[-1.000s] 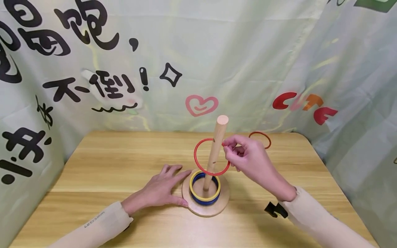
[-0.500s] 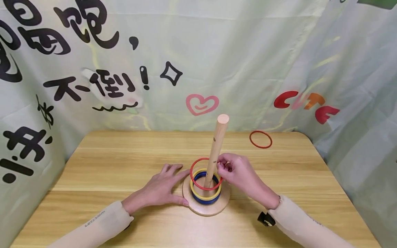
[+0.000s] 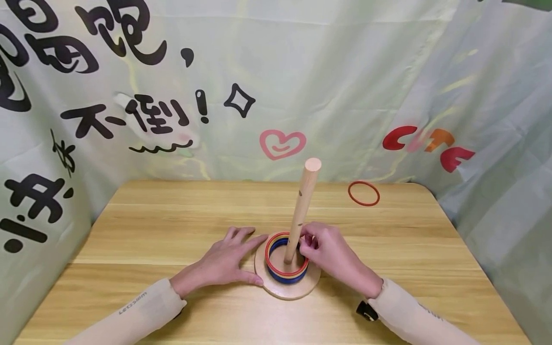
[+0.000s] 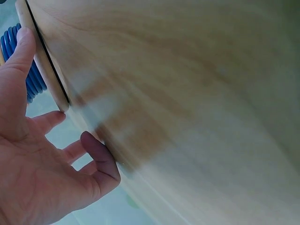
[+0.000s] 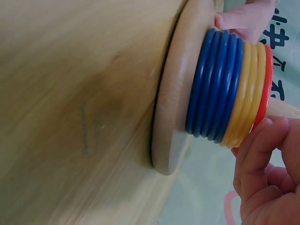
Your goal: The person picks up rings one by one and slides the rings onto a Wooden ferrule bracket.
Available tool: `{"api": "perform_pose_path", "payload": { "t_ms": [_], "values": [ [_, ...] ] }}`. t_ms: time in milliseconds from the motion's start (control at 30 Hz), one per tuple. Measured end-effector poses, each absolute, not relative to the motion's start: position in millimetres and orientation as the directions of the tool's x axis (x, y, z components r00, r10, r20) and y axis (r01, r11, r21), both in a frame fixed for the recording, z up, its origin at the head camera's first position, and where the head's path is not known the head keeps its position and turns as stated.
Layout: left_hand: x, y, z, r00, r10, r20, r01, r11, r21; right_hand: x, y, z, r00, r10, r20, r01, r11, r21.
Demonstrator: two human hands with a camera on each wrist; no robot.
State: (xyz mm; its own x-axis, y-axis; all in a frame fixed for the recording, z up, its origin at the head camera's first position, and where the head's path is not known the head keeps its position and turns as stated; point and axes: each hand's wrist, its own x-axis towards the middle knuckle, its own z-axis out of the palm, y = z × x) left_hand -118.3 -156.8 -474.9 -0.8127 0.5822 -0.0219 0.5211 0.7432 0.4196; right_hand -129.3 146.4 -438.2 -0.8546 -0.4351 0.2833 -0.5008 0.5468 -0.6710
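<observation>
A wooden peg (image 3: 304,201) stands upright on a round wooden base (image 3: 291,293) on the table. Around its foot lies a stack of rings: several blue rings (image 5: 215,89) at the bottom, yellow rings (image 5: 249,96) above them, and a red ring (image 5: 268,79) on top. My right hand (image 3: 334,254) pinches the red ring at its right side, level with the top of the stack. My left hand (image 3: 217,264) rests at the base's left edge, its fingers spread and the thumb and index finger touching the wood.
Another red ring (image 3: 364,193) lies flat near the table's back right. A printed cloth (image 3: 327,86) hangs behind and at both sides of the wooden table (image 3: 164,230).
My right hand has lowered the red ring along the peg, down and a little left, onto the yellow rings. My left hand has stayed at the base.
</observation>
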Motion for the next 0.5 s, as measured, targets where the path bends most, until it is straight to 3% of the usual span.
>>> {"api": "perform_pose_path", "payload": {
  "t_ms": [267, 500],
  "values": [
    [-118.5, -157.3, -474.2, -0.813, 0.582, -0.027, 0.52, 0.746, 0.417, -127.4, 151.2, -439.8, -0.865, -0.407, 0.294, -0.493, 0.581, -0.647],
    [-117.6, -156.2, -473.8, -0.814, 0.58, -0.021, 0.518, 0.744, 0.422, -139.2, 179.6, -442.4, -0.91, -0.304, 0.282, -0.411, 0.573, -0.709]
  ]
}}
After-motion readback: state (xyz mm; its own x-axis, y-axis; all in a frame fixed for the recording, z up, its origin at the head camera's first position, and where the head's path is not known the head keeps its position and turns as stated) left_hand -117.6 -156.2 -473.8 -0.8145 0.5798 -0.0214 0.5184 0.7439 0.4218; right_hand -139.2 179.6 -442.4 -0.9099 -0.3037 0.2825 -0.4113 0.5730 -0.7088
